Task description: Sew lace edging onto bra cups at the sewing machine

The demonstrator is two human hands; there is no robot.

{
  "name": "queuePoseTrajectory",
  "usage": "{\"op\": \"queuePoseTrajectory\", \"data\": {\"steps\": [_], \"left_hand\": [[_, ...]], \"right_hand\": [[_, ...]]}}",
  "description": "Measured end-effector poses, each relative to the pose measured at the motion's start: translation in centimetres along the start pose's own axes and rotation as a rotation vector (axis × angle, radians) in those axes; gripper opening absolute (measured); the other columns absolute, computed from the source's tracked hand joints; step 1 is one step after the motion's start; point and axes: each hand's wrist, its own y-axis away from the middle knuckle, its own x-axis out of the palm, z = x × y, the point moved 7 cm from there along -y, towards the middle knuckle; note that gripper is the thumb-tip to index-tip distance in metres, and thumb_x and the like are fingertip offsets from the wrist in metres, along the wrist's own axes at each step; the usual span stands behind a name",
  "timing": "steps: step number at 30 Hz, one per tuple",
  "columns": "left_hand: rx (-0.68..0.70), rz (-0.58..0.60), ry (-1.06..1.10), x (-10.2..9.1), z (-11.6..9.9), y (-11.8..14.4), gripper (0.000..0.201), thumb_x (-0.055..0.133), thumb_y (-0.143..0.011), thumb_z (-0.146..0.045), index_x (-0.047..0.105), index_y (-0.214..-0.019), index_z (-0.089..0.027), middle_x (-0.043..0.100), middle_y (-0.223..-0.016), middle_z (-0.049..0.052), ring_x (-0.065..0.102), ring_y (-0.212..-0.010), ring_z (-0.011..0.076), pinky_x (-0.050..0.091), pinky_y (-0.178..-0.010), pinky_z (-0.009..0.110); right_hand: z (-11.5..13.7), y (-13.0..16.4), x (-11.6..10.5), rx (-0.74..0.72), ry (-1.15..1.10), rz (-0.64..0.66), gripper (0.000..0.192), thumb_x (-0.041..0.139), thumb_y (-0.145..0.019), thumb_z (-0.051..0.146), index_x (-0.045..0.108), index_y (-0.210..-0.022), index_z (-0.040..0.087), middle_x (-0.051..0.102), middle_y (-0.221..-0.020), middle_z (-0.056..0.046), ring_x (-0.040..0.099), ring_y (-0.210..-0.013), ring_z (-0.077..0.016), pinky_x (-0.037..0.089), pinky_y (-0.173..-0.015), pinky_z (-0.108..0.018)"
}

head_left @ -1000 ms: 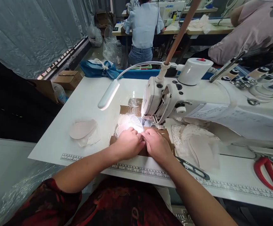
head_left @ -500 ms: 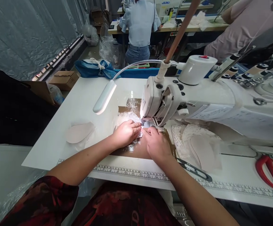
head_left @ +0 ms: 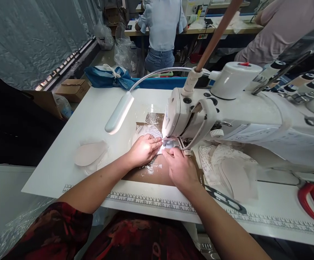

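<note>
A small white lace fabric piece (head_left: pixel 149 130) lies at the sewing machine's presser foot (head_left: pixel 166 143), lit by the lamp. My left hand (head_left: pixel 143 151) rests over it just left of the needle area, fingers pressed together on the cloth and hiding much of it. Close to the foot's front edge, my right hand (head_left: pixel 180 166) pinches the near edge of the lace between thumb and forefinger; its other fingers are bent. The sewing machine (head_left: pixel 180 112) stands over the right hand's far side. Brown tape (head_left: pixel 143 177) covers the table beneath both hands.
Pale oval pads (head_left: pixel 89 154) lie to the left; more pads and lace pieces (head_left: pixel 234 169) lie right. Red-handled scissors (head_left: pixel 312 202), a dark slotted metal strip (head_left: pixel 227 200) and a printed ruler (head_left: pixel 146 200) are along the front. A lamp (head_left: pixel 119 112) overhangs the table. Two people sit beyond.
The view has shifted slightly, so the machine appears further right. The lace beyond my left hand looks flatter and turned a little. Both hands stay close to the presser foot.
</note>
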Motion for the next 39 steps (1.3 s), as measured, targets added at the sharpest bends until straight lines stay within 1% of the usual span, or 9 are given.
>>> {"op": "queuePoseTrajectory", "data": {"steps": [5,13,17,19,22,25,28,31,39], "left_hand": [[-0.132,0.041,-0.076,0.0,0.3,0.1,0.037,0.045,-0.094,-0.026,0.062,-0.125,-0.014,0.063,-0.125,0.012,0.055,-0.104,0.0262,0.046,-0.090,0.043],[-0.331,0.154,-0.104,-0.8,1.4,1.0,0.037,0.047,-0.090,-0.023,0.063,-0.123,-0.023,0.053,-0.140,0.006,0.039,-0.133,0.0368,0.026,-0.107,0.063],[-0.123,0.337,0.193,-1.6,-1.5,2.7,0.033,0.051,-0.084,-0.015,0.070,-0.109,-0.025,0.062,-0.130,0.000,0.045,-0.132,0.0296,0.026,-0.112,0.057],[0.029,0.329,0.347,-2.8,-3.8,3.7,0.031,0.052,-0.085,-0.016,0.070,-0.109,-0.024,0.066,-0.123,0.001,0.051,-0.127,0.0246,0.032,-0.112,0.049],[0.053,0.137,0.383,-4.6,-5.1,4.5,0.031,0.050,-0.091,-0.024,0.066,-0.116,-0.019,0.066,-0.122,0.007,0.057,-0.119,0.0210,0.042,-0.107,0.039],[-0.066,0.047,0.215,-4.2,-4.2,4.5,0.035,0.045,-0.095,-0.029,0.062,-0.122,-0.013,0.063,-0.126,0.013,0.057,-0.117,0.0240,0.048,-0.101,0.040],[-0.040,0.123,0.074,-2.1,-3.8,3.9,0.036,0.048,-0.094,-0.031,0.064,-0.118,-0.009,0.062,-0.126,0.015,0.056,-0.118,0.0285,0.048,-0.101,0.045],[0.014,0.174,0.023,-0.8,-4.1,3.1,0.036,0.051,-0.092,-0.032,0.063,-0.117,-0.010,0.061,-0.127,0.014,0.055,-0.118,0.0291,0.047,-0.101,0.044],[-0.047,0.266,-0.128,-0.5,-4.0,2.3,0.044,0.052,-0.090,-0.031,0.054,-0.128,-0.009,0.053,-0.135,0.015,0.055,-0.105,0.0277,0.049,-0.091,0.043]], "right_hand": [[-0.1,0.4,-0.2,-0.026,-0.034,-0.045,0.050,0.041,-0.084,0.006,0.063,-0.124,0.026,0.064,-0.101,-0.007,0.052,-0.079,-0.0213,0.037,-0.067,-0.033],[0.0,1.2,-0.9,-0.097,-0.158,-0.226,0.037,0.041,-0.088,0.009,0.070,-0.109,0.021,0.065,-0.092,-0.006,0.056,-0.076,-0.0181,0.040,-0.066,-0.030],[-0.4,1.7,-1.5,-0.133,-0.365,-0.320,0.035,0.041,-0.087,0.009,0.070,-0.104,0.019,0.067,-0.097,-0.005,0.061,-0.081,-0.0162,0.045,-0.069,-0.026],[-0.6,1.8,-1.6,-0.142,-0.427,-0.337,0.035,0.041,-0.085,0.009,0.070,-0.101,0.019,0.067,-0.097,-0.006,0.062,-0.083,-0.0167,0.047,-0.070,-0.026],[-0.9,1.7,-1.2,-0.139,-0.467,-0.328,0.036,0.041,-0.084,0.009,0.070,-0.101,0.020,0.067,-0.100,-0.006,0.063,-0.086,-0.0176,0.049,-0.073,-0.027],[-1.0,1.5,-0.9,-0.119,-0.451,-0.320,0.039,0.040,-0.083,0.007,0.068,-0.108,0.019,0.067,-0.106,-0.006,0.062,-0.092,-0.0184,0.048,-0.078,-0.028],[-0.7,1.2,-0.9,-0.111,-0.329,-0.270,0.041,0.041,-0.084,0.008,0.065,-0.116,0.018,0.067,-0.109,-0.007,0.060,-0.092,-0.0202,0.046,-0.076,-0.030],[-0.3,1.0,-0.7,-0.103,-0.151,-0.144,0.036,0.043,-0.088,0.012,0.067,-0.114,0.021,0.066,-0.097,-0.008,0.057,-0.085,-0.0217,0.041,-0.070,-0.032],[-0.4,0.8,-0.3,-0.068,-0.064,-0.045,0.032,0.042,-0.092,0.015,0.068,-0.110,0.021,0.062,-0.094,-0.007,0.053,-0.084,-0.0205,0.035,-0.071,-0.032]]}}
